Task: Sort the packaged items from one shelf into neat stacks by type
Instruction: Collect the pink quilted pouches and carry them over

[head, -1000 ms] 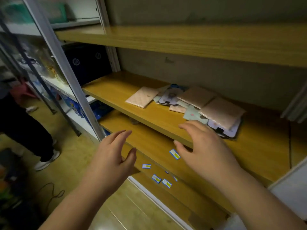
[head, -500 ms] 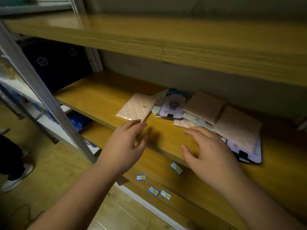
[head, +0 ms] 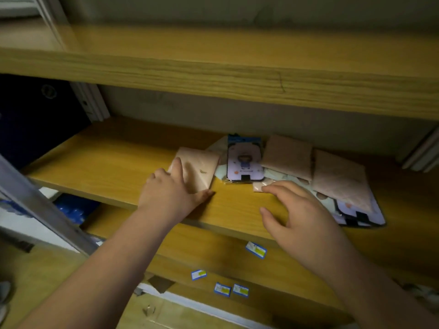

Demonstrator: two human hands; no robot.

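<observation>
Several flat packets lie mixed on the wooden middle shelf [head: 114,162]. At their left end, the left hand [head: 171,191] rests straight fingers on a pale pink quilted packet [head: 202,170]; it looks light, soft and slippery, best pinched at an edge. The right hand [head: 301,222] hovers with fingers spread near the purple phone-case pack [head: 244,162].

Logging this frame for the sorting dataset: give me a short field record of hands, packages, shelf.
left hand: fingers laid on the near-left corner of the leftmost pink package, thumb at its front corner
right hand: fingers spread, fingertips at a small pink package at the pile's front edge
pile: unsorted, overlapping; pink quilted packages, two phone-case packs
surface: middle wooden shelf
lower shelf: small blue-edged labels
stacks made: none visible yet
</observation>
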